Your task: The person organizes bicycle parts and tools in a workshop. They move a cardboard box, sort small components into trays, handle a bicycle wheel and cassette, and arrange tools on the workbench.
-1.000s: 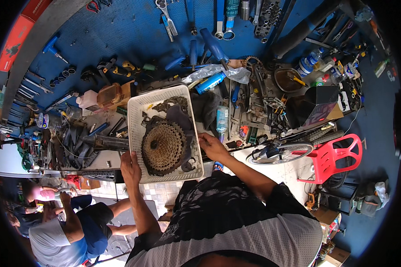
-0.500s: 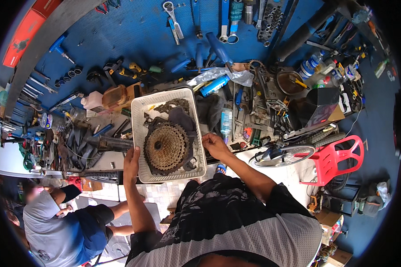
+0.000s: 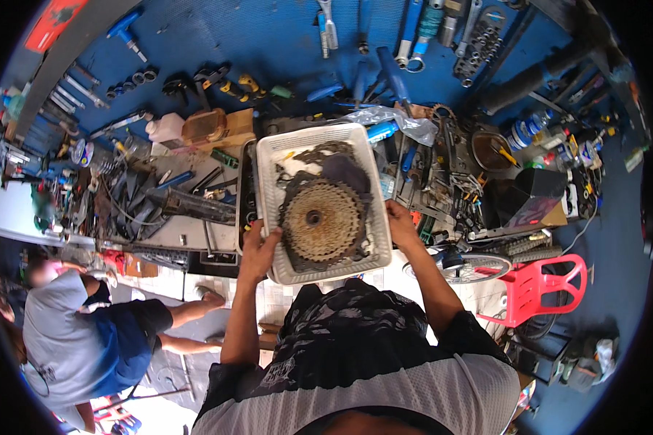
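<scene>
I hold a white plastic basket (image 3: 337,273) in front of me, over the bench's near edge. My left hand (image 3: 260,250) is closed on its left wall near the front corner. At the right wall, my right hand (image 3: 401,223) grips the side, with its fingertips partly hidden. A large rusty-brown bicycle cassette (image 3: 334,228) lies in the basket, sprockets facing up. Beneath and around it is dark, greasy material that I cannot make out. Behind the cassette are a dark cloth (image 3: 345,172) and a dirty bicycle chain (image 3: 318,154).
A dark tray (image 3: 247,196) lies just left of the basket. Tools and parts crowd the bench, beside an open black box (image 3: 533,196). Tools hang on the blue wall (image 3: 218,36). A bicycle wheel (image 3: 471,268) and red chair (image 3: 551,290) stand right; another person (image 3: 72,333) sits left.
The basket has shifted right, with both hands on it, uncovering the dark tray at its left and covering more of a bottle at its right. The view has turned slightly.
</scene>
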`<action>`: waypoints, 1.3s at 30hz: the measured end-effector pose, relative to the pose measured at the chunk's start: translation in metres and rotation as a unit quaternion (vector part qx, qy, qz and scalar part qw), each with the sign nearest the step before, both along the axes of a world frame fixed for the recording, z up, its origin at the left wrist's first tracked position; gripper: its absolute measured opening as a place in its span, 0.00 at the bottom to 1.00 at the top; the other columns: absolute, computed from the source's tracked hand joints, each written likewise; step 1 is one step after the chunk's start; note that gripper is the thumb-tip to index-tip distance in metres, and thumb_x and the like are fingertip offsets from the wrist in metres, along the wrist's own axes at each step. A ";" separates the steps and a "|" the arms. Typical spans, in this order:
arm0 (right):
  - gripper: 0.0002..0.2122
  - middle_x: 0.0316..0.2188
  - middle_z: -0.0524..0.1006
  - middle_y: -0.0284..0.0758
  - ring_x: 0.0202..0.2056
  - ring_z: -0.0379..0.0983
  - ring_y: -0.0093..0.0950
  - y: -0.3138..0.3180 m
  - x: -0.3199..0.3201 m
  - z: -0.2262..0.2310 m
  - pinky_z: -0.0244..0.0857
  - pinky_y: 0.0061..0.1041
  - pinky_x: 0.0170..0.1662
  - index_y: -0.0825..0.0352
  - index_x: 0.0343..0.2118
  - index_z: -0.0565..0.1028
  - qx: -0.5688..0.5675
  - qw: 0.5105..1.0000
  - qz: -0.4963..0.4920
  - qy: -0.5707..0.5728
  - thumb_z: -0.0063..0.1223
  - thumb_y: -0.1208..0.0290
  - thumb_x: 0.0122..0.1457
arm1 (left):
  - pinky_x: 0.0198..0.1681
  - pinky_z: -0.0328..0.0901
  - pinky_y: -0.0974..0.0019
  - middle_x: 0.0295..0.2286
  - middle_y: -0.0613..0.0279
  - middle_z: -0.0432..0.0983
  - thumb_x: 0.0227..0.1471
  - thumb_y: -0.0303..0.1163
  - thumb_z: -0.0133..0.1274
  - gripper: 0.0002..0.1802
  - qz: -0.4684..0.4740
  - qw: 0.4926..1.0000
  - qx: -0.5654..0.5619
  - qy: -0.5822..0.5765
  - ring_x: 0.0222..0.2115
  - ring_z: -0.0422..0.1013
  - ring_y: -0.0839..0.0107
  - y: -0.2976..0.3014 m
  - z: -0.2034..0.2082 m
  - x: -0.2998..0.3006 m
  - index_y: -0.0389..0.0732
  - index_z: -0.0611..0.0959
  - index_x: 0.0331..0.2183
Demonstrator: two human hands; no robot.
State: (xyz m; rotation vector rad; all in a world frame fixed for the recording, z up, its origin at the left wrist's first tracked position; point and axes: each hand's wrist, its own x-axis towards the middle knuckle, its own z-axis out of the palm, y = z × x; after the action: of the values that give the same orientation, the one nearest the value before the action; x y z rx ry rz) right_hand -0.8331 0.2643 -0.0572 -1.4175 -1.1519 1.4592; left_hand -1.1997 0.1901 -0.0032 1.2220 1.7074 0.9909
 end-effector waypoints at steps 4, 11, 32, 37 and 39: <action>0.09 0.35 0.82 0.29 0.36 0.74 0.19 -0.007 0.042 -0.009 0.69 0.23 0.42 0.67 0.46 0.81 0.014 1.000 -0.018 -0.015 0.56 0.72 0.67 | 0.54 0.64 0.49 0.42 0.34 0.76 0.59 0.46 0.60 0.25 -0.051 0.997 -0.014 0.058 0.50 0.69 0.44 0.005 0.032 0.044 0.39 0.81 0.51; 0.13 0.41 0.84 0.30 0.39 0.77 0.19 -0.035 0.105 0.013 0.73 0.24 0.45 0.68 0.51 0.81 -0.046 0.998 -0.037 -0.019 0.58 0.69 0.67 | 0.59 0.63 0.44 0.44 0.31 0.75 0.58 0.50 0.58 0.30 -0.101 0.991 0.001 0.086 0.54 0.64 0.39 0.024 0.035 0.107 0.40 0.79 0.54; 0.11 0.34 0.81 0.30 0.31 0.77 0.19 -0.041 0.142 -0.003 0.72 0.22 0.35 0.68 0.45 0.80 -0.079 0.986 -0.148 -0.001 0.50 0.68 0.68 | 0.64 0.61 0.41 0.59 0.27 0.58 0.55 0.59 0.64 0.43 -0.120 0.993 -0.010 0.015 0.62 0.60 0.33 0.010 0.034 0.125 0.41 0.73 0.61; 0.16 0.35 0.80 0.31 0.33 0.76 0.21 -0.050 0.166 -0.033 0.72 0.24 0.37 0.68 0.48 0.78 -0.064 0.982 -0.178 -0.017 0.52 0.60 0.68 | 0.56 0.71 0.54 0.56 0.46 0.70 0.59 0.42 0.65 0.30 -0.081 0.993 0.033 -0.085 0.56 0.71 0.54 -0.017 0.023 0.075 0.39 0.77 0.58; 0.16 0.35 0.80 0.31 0.34 0.76 0.21 -0.053 0.172 -0.040 0.72 0.24 0.38 0.68 0.48 0.78 -0.074 0.974 -0.209 -0.048 0.51 0.59 0.69 | 0.51 0.74 0.58 0.50 0.52 0.77 0.62 0.33 0.62 0.20 0.000 0.993 0.011 -0.115 0.50 0.76 0.63 -0.025 0.015 0.039 0.38 0.81 0.53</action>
State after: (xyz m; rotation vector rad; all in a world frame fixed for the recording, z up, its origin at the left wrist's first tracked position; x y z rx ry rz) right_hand -0.6606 0.2112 -0.0974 -1.7267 -0.7479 1.2042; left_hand -1.1608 0.1652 0.0113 1.0761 1.5203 1.1088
